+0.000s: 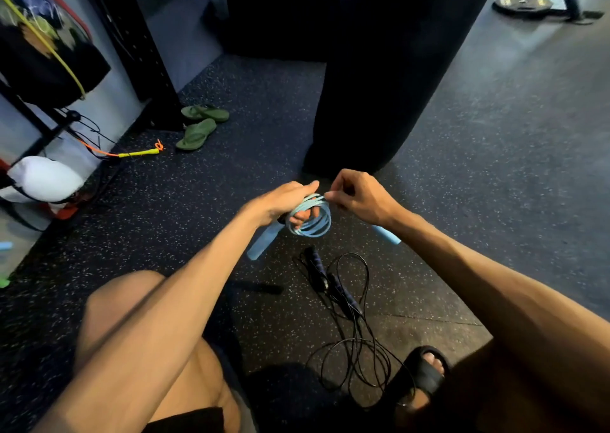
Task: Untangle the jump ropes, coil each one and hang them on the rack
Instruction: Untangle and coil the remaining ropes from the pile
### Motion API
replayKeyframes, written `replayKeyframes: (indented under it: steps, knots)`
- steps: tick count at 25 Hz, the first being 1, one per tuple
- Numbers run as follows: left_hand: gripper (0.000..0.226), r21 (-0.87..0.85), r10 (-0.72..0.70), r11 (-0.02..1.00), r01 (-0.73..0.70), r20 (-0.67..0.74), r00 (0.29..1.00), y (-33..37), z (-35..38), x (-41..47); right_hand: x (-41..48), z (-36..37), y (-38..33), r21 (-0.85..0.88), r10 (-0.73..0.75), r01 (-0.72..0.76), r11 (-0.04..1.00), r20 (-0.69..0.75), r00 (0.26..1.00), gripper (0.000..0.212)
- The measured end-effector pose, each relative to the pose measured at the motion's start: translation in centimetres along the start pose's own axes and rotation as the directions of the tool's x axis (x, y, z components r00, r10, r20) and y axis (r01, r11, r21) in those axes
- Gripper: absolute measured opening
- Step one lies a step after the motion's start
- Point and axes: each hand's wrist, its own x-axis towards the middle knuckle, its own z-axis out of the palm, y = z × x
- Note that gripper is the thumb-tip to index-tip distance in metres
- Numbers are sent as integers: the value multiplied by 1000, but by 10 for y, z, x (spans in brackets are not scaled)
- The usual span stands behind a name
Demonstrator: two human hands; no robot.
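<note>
Nearest the camera, below both hands: black jump rope (350, 327) loose on the speckled rubber floor (204, 201), its cord in open tangled loops, two dark handles lying side by side at the far end of the tangle. A foot in a black slide sandal (424, 371) sits just right of the loops.

Left hand (285, 203): closed around a coil of light blue jump rope (310, 219), several turns wound round the fingers (fingertips show through the ring). One blue handle hangs down and to the left of this hand.

Right hand (356, 194): fingers pinched together on the blue cord at the top of the coil, touching the left hand's bundle. Second blue handle pokes out beneath the right wrist.

Just beyond the hands: dark punching bag (379, 85), upright.

Far left of the left hand: green flip-flops (198, 128), a yellow-and-orange rope (132, 152) trailing off the black rack (138, 52).
</note>
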Motion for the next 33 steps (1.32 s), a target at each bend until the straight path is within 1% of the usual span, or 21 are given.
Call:
replayKeyframes:
  steps: [3,5,6,8,11,13,14,16,17,20,23,24,25,27,28,30,31,33]
  knots:
    - [65,-156,6,988,-11,-37,999,-1,-6,-10,12,11,-9,65,-29,32,997,-41,999,25]
    - [68,-284,14,958,-35,-77,997,-9,-15,-17,26,25,-17,171,-48,47,984,2,999,27]
    - [70,-330,15,943,-45,-92,996,-13,-19,-19,32,31,-21,235,-41,29,971,46,998,25]
    - [73,-373,-21,927,-43,-167,986,-27,-35,-25,49,48,-32,360,-15,-55,931,189,982,27]
    - [72,-397,-102,917,-39,-329,939,-46,-61,-32,71,76,-39,458,-23,-168,873,384,923,32]
    - [72,-448,-163,892,-60,-444,881,-59,-80,-33,91,98,-39,542,-72,-213,813,456,887,33]
    - [71,-482,-203,872,-81,-508,837,-66,-88,-35,102,110,-40,567,-96,-226,792,481,872,35]
    - [67,-565,-304,810,-156,-632,712,-89,-110,-41,129,142,-49,572,-142,-231,787,532,835,36]
    - [65,-602,-356,773,-199,-671,650,-102,-121,-45,141,160,-57,566,-162,-229,792,556,815,35]
    - [58,-666,-478,681,-304,-719,504,-143,-151,-64,172,212,-83,545,-209,-216,810,612,762,33]
    - [56,-659,-530,631,-410,-751,394,-176,-176,-84,193,261,-108,554,-252,-202,808,634,731,28]
    - [54,-647,-532,621,-442,-763,368,-186,-183,-93,199,276,-117,559,-266,-199,805,641,720,27]
    - [52,-639,-526,610,-468,-769,364,-194,-189,-104,203,289,-127,559,-272,-198,805,646,713,25]
    - [42,-621,-486,580,-527,-783,388,-206,-197,-128,210,314,-147,561,-295,-190,806,658,692,26]
    - [34,-599,-458,563,-570,-800,388,-212,-199,-140,212,325,-158,563,-307,-191,804,669,677,26]
    - [18,-539,-415,522,-661,-838,356,-227,-200,-163,215,347,-175,576,-329,-208,791,686,649,26]
    - [14,-510,-393,512,-691,-855,339,-236,-199,-171,215,358,-182,583,-338,-215,783,691,639,25]
    - [17,-455,-368,541,-707,-884,288,-256,-199,-187,213,383,-195,589,-354,-223,777,700,620,21]
